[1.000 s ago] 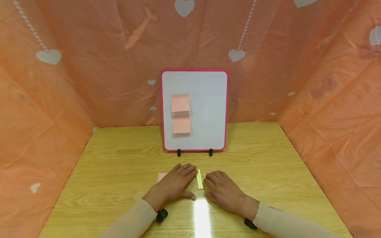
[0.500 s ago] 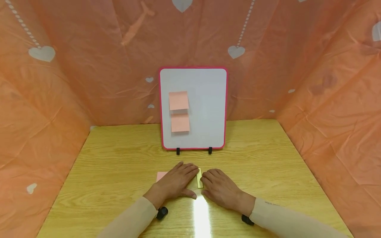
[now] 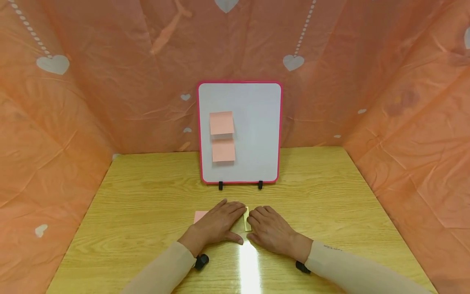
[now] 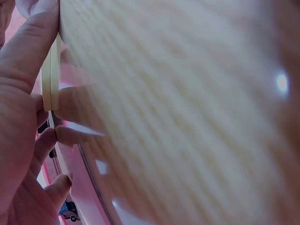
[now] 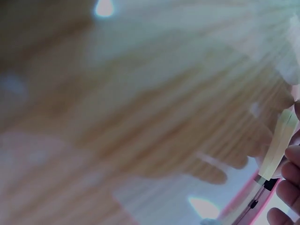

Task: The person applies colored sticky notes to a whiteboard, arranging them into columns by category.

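Observation:
A narrow yellow sticky note pad [image 3: 247, 223] lies on the table between my two hands. My left hand [image 3: 216, 223] lies flat on the table, fingers stretched out, with the forefinger's tip at the pad's far left edge. On the pad's right side, my right hand [image 3: 273, 232] has its fingers loosely bent and their tips at the edge. Both wrist views show the yellow pad's thick side, in the left wrist view [image 4: 50, 77] close to the left thumb [image 4: 28, 51]. A pink sticky note [image 3: 198, 216] lies partly hidden under my left hand.
A whiteboard [image 3: 257, 130] with a pink frame stands upright behind my hands on small black feet [image 3: 220, 185]. Two pink notes, the upper one [image 3: 221, 123] above the lower one [image 3: 223, 151], are stuck to its left half. Orange cloth [image 3: 147, 102] encloses the wooden table [image 3: 147, 183].
My right hand has slid left until its fingertips reach the yellow pad's edge. The left hand has barely moved. The head view has shifted slightly.

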Tool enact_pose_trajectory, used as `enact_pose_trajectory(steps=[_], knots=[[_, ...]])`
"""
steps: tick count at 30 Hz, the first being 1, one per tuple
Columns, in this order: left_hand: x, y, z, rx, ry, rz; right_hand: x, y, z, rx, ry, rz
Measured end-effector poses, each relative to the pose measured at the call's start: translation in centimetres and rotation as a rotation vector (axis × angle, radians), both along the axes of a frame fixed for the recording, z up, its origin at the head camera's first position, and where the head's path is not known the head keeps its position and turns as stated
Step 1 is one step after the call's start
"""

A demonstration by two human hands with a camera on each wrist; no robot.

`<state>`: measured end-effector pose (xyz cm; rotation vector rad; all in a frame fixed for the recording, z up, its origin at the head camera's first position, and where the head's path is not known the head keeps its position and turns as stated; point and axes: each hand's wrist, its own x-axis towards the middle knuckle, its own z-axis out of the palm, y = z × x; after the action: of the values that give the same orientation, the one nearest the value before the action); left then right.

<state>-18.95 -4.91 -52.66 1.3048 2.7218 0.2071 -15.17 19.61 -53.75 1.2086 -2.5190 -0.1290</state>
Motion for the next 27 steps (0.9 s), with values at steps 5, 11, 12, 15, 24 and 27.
enact_pose_trajectory(steps=[5, 11, 12, 15, 24, 27], knots=[[-0.04, 0.02, 0.01, -0.004, 0.002, 0.002, -0.09, -0.06, 0.01, -0.007, 0.009, 0.005], [-0.03, 0.03, -0.17, 0.006, -0.013, 0.009, -0.20, -0.06, -0.16, -0.024, 0.020, 0.012], [-0.02, 0.02, -0.19, 0.008, -0.017, 0.011, -0.20, -0.06, -0.17, -0.026, 0.019, 0.012], [-0.01, 0.02, -0.25, 0.012, -0.022, 0.013, -0.20, -0.08, -0.13, -0.027, 0.015, 0.008], [-0.01, 0.00, -0.24, 0.006, -0.019, 0.011, -0.18, -0.07, -0.06, -0.024, 0.011, 0.001], [-0.01, 0.02, -0.24, 0.005, -0.014, 0.010, -0.14, -0.06, -0.02, -0.027, 0.010, -0.001]])
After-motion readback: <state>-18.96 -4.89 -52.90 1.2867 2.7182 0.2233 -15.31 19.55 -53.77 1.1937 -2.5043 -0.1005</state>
